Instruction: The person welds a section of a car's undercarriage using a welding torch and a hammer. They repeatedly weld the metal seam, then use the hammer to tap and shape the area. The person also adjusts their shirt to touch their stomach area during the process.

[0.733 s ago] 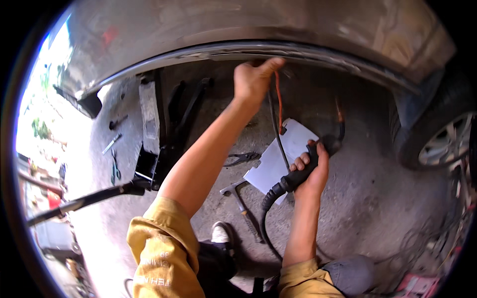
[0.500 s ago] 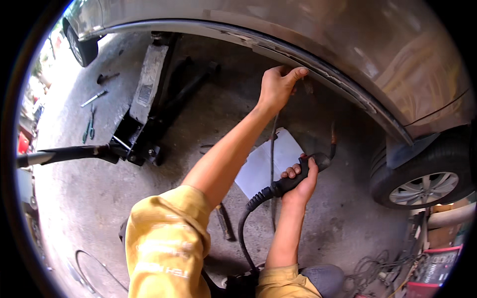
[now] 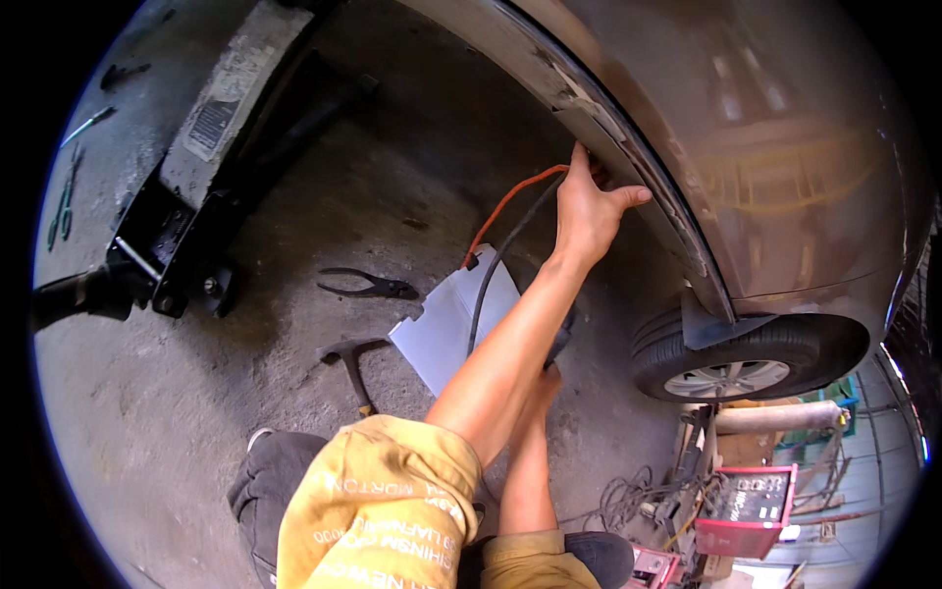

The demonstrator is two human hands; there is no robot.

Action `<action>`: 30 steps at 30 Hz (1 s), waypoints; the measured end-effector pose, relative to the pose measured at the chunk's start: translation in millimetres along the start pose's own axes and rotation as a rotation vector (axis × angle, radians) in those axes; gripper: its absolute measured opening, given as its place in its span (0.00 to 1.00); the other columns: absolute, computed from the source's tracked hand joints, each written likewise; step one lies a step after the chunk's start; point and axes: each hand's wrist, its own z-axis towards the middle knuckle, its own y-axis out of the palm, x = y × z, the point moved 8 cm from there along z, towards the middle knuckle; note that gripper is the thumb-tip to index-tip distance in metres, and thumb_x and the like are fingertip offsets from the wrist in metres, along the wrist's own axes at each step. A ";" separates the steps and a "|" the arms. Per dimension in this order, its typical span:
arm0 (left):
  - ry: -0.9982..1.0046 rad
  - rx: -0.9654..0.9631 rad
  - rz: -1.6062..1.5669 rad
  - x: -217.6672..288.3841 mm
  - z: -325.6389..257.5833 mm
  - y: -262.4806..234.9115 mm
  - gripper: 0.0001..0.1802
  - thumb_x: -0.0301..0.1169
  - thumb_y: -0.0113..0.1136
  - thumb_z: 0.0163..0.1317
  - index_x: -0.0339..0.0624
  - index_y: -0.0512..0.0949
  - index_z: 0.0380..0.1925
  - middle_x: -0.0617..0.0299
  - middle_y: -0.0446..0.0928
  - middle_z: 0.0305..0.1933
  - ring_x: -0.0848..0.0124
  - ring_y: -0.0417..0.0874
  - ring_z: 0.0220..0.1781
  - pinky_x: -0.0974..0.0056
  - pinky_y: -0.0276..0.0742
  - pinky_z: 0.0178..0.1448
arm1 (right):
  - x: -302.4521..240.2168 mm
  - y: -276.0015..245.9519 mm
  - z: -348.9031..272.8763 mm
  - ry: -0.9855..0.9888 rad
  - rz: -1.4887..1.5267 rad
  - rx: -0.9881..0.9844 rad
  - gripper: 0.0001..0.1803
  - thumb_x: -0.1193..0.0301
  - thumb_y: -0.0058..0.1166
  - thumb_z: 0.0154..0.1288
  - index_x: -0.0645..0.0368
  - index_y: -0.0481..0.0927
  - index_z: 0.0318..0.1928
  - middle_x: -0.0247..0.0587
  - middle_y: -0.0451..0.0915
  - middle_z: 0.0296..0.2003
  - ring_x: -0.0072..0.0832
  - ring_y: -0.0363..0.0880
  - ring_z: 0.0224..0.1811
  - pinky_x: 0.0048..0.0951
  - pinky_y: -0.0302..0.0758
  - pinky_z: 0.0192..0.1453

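My left hand (image 3: pixel 592 211) reaches up to the underside of a brown car's sill (image 3: pixel 601 126). Its index finger is stretched along the metal and its thumb stands apart; the other fingertips are partly hidden under the edge. Below, my right hand (image 3: pixel 548 385) is closed around a black welding torch (image 3: pixel 559 342), most of which my left forearm covers. The torch's tip cannot be seen. A black cable (image 3: pixel 498 257) and an orange cable (image 3: pixel 505 203) run up near my left hand. Beneath them lies a notched white sheet (image 3: pixel 446 316).
Pliers (image 3: pixel 369 285) and a hammer (image 3: pixel 351 371) lie on the concrete left of the sheet. A floor jack (image 3: pixel 211 123) stands at the left. The car's wheel (image 3: pixel 726 378) is at the right, with a red-framed machine (image 3: pixel 746 503) and tangled cables (image 3: pixel 633 496) beyond it.
My view has turned toward the right. My left hand has opened out against the sill. The torch in my right hand has gone behind my left forearm, and the orange cable now shows.
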 end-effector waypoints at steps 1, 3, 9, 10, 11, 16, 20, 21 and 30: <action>0.008 0.008 -0.026 0.6 -3.1 2.0 0.39 0.18 0.70 0.51 0.30 0.62 0.63 0.49 0.76 0.53 0.65 0.78 0.55 0.64 0.77 0.57 | 16.1 -8.8 7.7 -0.072 -0.132 0.019 0.16 0.66 0.60 0.65 0.70 0.76 0.40 0.43 0.81 0.30 0.26 0.79 0.28 0.28 0.75 0.30; -0.038 -0.024 -0.203 -0.7 -10.6 8.1 0.40 0.23 0.70 0.53 0.29 0.60 0.64 0.46 0.76 0.55 0.62 0.77 0.58 0.62 0.74 0.60 | 42.9 -28.1 8.9 -0.091 -0.310 0.053 0.16 0.66 0.60 0.65 0.69 0.76 0.40 0.42 0.81 0.30 0.26 0.78 0.27 0.28 0.75 0.30; -0.071 -0.019 -0.054 11.6 -8.0 0.8 0.39 0.43 0.63 0.64 0.27 0.59 0.65 0.39 0.78 0.53 0.54 0.80 0.57 0.61 0.74 0.59 | 88.0 -55.8 16.2 0.031 -0.531 0.065 0.17 0.65 0.60 0.65 0.68 0.76 0.40 0.42 0.80 0.28 0.26 0.78 0.25 0.28 0.74 0.28; -0.139 -0.034 0.006 11.7 -9.3 0.9 0.39 0.44 0.61 0.65 0.26 0.59 0.65 0.37 0.79 0.51 0.51 0.80 0.55 0.60 0.74 0.58 | 93.9 -69.4 14.6 0.048 -0.575 0.078 0.17 0.64 0.60 0.65 0.68 0.76 0.40 0.42 0.80 0.28 0.25 0.78 0.25 0.28 0.74 0.28; -0.187 -0.039 0.075 12.5 -6.5 -3.2 0.39 0.45 0.60 0.65 0.26 0.59 0.64 0.35 0.79 0.49 0.48 0.81 0.54 0.59 0.74 0.57 | 95.1 -71.1 13.2 0.053 -0.604 0.077 0.17 0.64 0.59 0.65 0.68 0.76 0.40 0.41 0.80 0.28 0.25 0.78 0.25 0.28 0.74 0.28; -0.111 0.133 -0.041 12.3 -6.7 -15.1 0.35 0.49 0.52 0.69 0.26 0.66 0.61 0.34 0.79 0.42 0.41 0.80 0.49 0.53 0.76 0.51 | 102.3 -91.0 3.0 0.072 -0.744 0.085 0.17 0.63 0.59 0.65 0.67 0.76 0.40 0.41 0.79 0.26 0.25 0.77 0.23 0.28 0.73 0.27; -0.141 0.358 -0.063 1.0 -15.0 -12.5 0.29 0.47 0.55 0.68 0.27 0.75 0.51 0.36 0.79 0.34 0.42 0.82 0.40 0.54 0.77 0.43 | 108.5 -107.4 -7.5 0.108 -0.812 0.098 0.17 0.62 0.59 0.65 0.67 0.76 0.40 0.40 0.79 0.25 0.25 0.77 0.22 0.28 0.73 0.26; -0.185 0.345 -0.068 1.8 -12.9 -16.0 0.29 0.47 0.57 0.66 0.28 0.75 0.51 0.38 0.79 0.29 0.44 0.83 0.35 0.53 0.77 0.39 | 109.2 -105.5 -9.1 0.112 -0.825 0.089 0.17 0.62 0.59 0.65 0.67 0.76 0.40 0.40 0.79 0.25 0.25 0.77 0.22 0.29 0.73 0.26; -0.166 0.362 0.086 9.9 -0.1 -29.6 0.21 0.44 0.63 0.60 0.32 0.79 0.26 0.41 0.75 0.21 0.43 0.79 0.28 0.49 0.73 0.32 | 100.9 -119.2 -10.5 0.104 -0.922 0.107 0.18 0.60 0.59 0.65 0.65 0.75 0.40 0.38 0.77 0.21 0.24 0.74 0.17 0.29 0.70 0.22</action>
